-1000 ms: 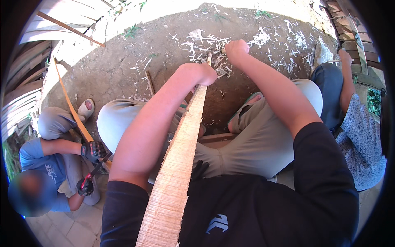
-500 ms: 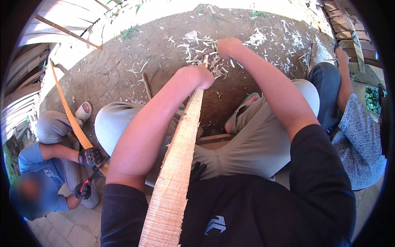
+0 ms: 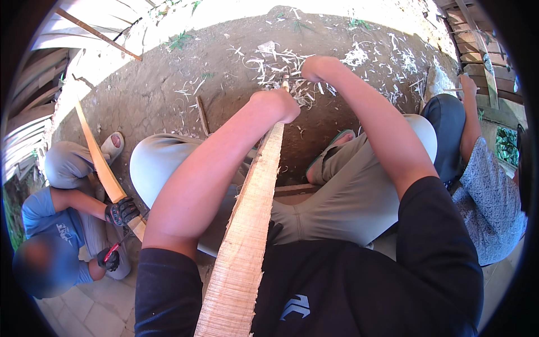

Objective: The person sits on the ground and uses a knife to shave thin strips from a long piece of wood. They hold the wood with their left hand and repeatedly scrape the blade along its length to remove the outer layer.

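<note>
A long, rough-sawn wooden plank [image 3: 247, 224] runs from the lower edge, past my chest, to a narrow far end. My left hand [image 3: 281, 105] is closed around it close to that end. Just beyond, my right hand [image 3: 320, 68] is closed on a tool whose handle it hides. A thin dark knife blade [image 3: 293, 78] reaches left from that fist and lies across the plank's tip. Pale wood shavings [image 3: 271, 60] are strewn on the dirt around the tip.
On the left a co-worker with gloved hands [image 3: 122, 212] holds a long curved wooden piece [image 3: 104, 168] and a red-handled tool [image 3: 113, 247]. Another person's arm [image 3: 470, 121] shows at the right. A stick [image 3: 202, 115] lies on the ground beyond my left knee.
My hands and the plank have shifted slightly right in the picture. The blade stays at the plank's tip, slightly nearer me. The co-worker's tool hand has moved down, away from the curved piece.
</note>
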Demonstrator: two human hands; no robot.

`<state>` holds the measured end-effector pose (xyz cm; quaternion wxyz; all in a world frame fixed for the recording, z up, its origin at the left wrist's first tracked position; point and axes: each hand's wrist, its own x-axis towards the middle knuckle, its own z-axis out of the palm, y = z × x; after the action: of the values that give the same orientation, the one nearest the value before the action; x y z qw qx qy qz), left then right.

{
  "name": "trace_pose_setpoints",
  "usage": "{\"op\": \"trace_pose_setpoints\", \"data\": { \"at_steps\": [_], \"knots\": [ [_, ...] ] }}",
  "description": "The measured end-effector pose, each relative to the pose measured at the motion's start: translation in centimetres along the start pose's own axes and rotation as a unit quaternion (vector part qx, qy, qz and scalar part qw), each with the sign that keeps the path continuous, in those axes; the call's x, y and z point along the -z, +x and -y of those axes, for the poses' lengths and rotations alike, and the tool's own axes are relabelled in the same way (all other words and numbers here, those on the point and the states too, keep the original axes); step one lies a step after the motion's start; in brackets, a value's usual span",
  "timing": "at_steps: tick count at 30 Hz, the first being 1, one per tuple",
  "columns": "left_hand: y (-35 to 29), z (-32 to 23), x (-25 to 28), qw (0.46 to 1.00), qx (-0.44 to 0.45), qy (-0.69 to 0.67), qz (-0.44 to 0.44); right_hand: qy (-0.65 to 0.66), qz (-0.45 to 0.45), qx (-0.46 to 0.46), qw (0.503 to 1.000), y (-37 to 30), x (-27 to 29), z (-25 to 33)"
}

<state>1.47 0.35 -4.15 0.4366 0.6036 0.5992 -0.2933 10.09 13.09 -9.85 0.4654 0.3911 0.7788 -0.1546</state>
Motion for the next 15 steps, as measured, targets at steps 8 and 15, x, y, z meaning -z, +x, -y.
{"op": "trace_pose_setpoints", "data": {
  "at_steps": [8,15],
  "knots": [
    [-3.0,-0.9,2.0,0.999,-0.006,-0.035,0.010,0.076,-0.127,-0.029,0.989,-3.5,-1.3,1.3],
    [-2.0,-0.6,1.5,1.000,-0.004,-0.012,0.024,0.074,-0.164,-0.018,0.984,-3.6,-1.5,2.1]
  ]
}}
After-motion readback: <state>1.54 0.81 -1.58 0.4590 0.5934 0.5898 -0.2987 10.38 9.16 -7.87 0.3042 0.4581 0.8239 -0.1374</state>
